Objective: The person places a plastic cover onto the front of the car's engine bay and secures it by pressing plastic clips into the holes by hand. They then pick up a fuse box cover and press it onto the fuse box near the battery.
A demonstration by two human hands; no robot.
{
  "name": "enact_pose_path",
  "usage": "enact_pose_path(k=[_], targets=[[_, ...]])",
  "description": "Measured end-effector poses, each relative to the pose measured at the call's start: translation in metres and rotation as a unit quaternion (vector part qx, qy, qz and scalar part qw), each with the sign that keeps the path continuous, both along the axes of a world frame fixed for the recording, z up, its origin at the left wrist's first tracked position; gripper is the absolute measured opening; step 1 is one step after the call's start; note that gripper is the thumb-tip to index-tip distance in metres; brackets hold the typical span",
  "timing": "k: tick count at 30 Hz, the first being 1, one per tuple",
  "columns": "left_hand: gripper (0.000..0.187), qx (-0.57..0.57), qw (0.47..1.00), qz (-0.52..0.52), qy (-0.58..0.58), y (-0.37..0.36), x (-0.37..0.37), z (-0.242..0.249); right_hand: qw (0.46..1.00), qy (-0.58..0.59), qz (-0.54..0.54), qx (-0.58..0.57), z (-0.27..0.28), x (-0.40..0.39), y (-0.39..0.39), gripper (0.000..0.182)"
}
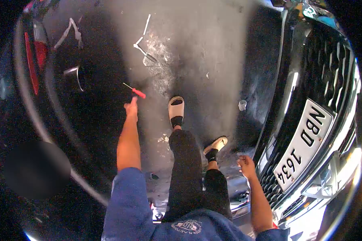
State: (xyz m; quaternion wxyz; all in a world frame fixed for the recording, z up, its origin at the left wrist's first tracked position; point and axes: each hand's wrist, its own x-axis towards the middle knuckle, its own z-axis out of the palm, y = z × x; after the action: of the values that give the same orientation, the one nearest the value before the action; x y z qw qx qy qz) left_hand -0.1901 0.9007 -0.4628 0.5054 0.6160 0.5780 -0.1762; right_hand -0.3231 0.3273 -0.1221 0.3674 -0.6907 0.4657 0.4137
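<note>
Red screwdriver (pixel 138 93): located just beside the left hand (pixel 131 107), on or above the floor (pixel 197 48); whether grasped by that grip cannot be told. Right hand (pixel 245 164): grip slack, nothing seen held, near the number plate (pixel 303 144). Hazard: the screwdriver could be dropped if loosely pinched. Obscured: left fingertips, blurred; bodywork around the tail lamp (pixel 40 55), darkened.

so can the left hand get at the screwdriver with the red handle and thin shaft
Likely yes: the left hand is extended toward the red-handled screwdriver, and nothing visible blocks the way. Whether they touch, or some height separates them, this view doesn't settle.
</note>
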Motion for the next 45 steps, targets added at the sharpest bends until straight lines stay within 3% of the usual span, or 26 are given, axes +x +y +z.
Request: enact_pose_path(k=[1,3,4,6,7,8,10,11,12,13,14,16,17,22,25,28,31,33,34,36,37,39,40,41,43,45], targets=[[0.074,0.023,1.000,-0.003,-0.015,0.002,-0.009,0.007,1.000,0.007,0.013,-0.009,0.009,-0.001,0.001,0.033],[0.075,0.134,0.982,-0.091,0.094,-0.021,-0.021,0.051,0.999,0.018,0.030,-0.033,0.034,-0.007,0.001,0.034],[0.074,0.095,0.988,-0.122,0.029,-0.018,-0.053,0.043,1.000,-0.011,-0.017,-0.024,0.046,-0.013,0.003,0.037],[0.073,0.033,0.978,-0.180,0.097,-0.062,-0.031,0.126,0.997,-0.067,0.045,-0.005,0.066,-0.031,0.000,0.039],[0.071,0.093,0.950,-0.279,0.104,-0.051,-0.065,0.080,0.993,-0.095,0.068,-0.012,0.086,-0.041,-0.003,0.040],[0.071,0.039,0.951,-0.292,0.098,-0.083,-0.042,0.129,0.988,-0.118,0.097,-0.031,0.119,-0.037,0.002,0.041],[0.066,-0.059,0.933,-0.334,0.119,-0.102,-0.023,0.147,0.982,-0.132,0.130,-0.043,0.195,-0.002,0.023,0.042],[0.063,-0.123,0.948,-0.295,0.005,-0.113,-0.023,0.146,0.982,-0.127,0.133,-0.032,0.233,0.008,0.021,0.043],[0.055,-0.133,0.918,-0.373,0.015,-0.122,0.001,0.155,0.977,-0.164,0.130,-0.036,0.266,0.006,0.016,0.043],[0.045,-0.023,0.760,-0.648,-0.040,-0.130,0.022,0.165,0.970,-0.202,0.134,-0.034,0.298,0.002,0.006,0.043],[0.036,-0.118,0.896,-0.417,-0.097,-0.159,0.029,0.193,0.969,-0.218,0.108,-0.044,0.334,0.002,-0.004,0.043],[0.039,-0.025,0.803,-0.579,-0.138,-0.191,0.079,0.237,0.948,-0.304,0.042,-0.090,0.400,-0.015,-0.020,0.034],[0.037,-0.114,0.874,-0.429,-0.199,-0.213,0.092,0.253,0.933,-0.339,0.014,-0.117,0.421,-0.029,-0.032,0.035],[0.046,0.084,0.726,-0.562,-0.389,-0.320,0.187,0.351,0.872,-0.414,-0.050,-0.255,0.528,-0.128,-0.131,0.040],[0.049,0.109,0.635,-0.547,-0.535,-0.437,0.171,0.509,0.812,-0.467,-0.103,-0.336,0.544,-0.204,-0.225,0.037],[0.050,0.043,0.625,-0.484,-0.611,-0.557,0.094,0.649,0.734,-0.476,-0.083,-0.476,0.542,-0.266,-0.342,0.039],[0.047,-0.080,0.628,-0.455,-0.626,-0.657,0.014,0.726,0.701,-0.473,-0.183,-0.502,0.538,-0.294,-0.472,0.048],[0.046,-0.012,0.531,-0.512,-0.675,-0.704,-0.009,0.737,0.652,-0.434,-0.188,-0.592,0.520,-0.304,-0.557,0.040],[0.046,0.006,0.508,-0.541,-0.670,-0.724,-0.022,0.748,0.671,-0.432,-0.224,-0.559,0.522,-0.305,-0.584,0.057],[0.045,0.023,0.501,-0.575,-0.647,-0.757,-0.048,0.760,0.675,-0.383,-0.289,-0.560,0.524,-0.297,-0.635,0.070],[0.044,-0.050,0.505,-0.569,-0.647,-0.771,-0.057,0.757,0.675,-0.372,-0.323,-0.549,0.516,-0.290,-0.663,0.075],[0.039,0.141,0.376,-0.647,-0.648,-0.779,-0.064,0.748,0.707,-0.382,-0.328,-0.497,0.504,-0.286,-0.712,0.070],[0.032,0.163,0.323,-0.677,-0.641,-0.779,-0.057,0.747,0.699,-0.360,-0.335,-0.519,0.496,-0.280,-0.726,0.068],[0.028,0.150,0.359,-0.658,-0.644,-0.783,-0.061,0.749,0.690,-0.337,-0.340,-0.542,0.490,-0.275,-0.737,0.067],[0.026,0.156,0.351,-0.657,-0.649,-0.782,-0.058,0.746,0.742,-0.320,-0.365,-0.463,0.500,-0.265,-0.740,0.059],[0.025,0.156,0.358,-0.659,-0.643,-0.782,-0.058,0.746,0.713,-0.402,-0.339,-0.464,0.479,-0.263,-0.764,0.044]])
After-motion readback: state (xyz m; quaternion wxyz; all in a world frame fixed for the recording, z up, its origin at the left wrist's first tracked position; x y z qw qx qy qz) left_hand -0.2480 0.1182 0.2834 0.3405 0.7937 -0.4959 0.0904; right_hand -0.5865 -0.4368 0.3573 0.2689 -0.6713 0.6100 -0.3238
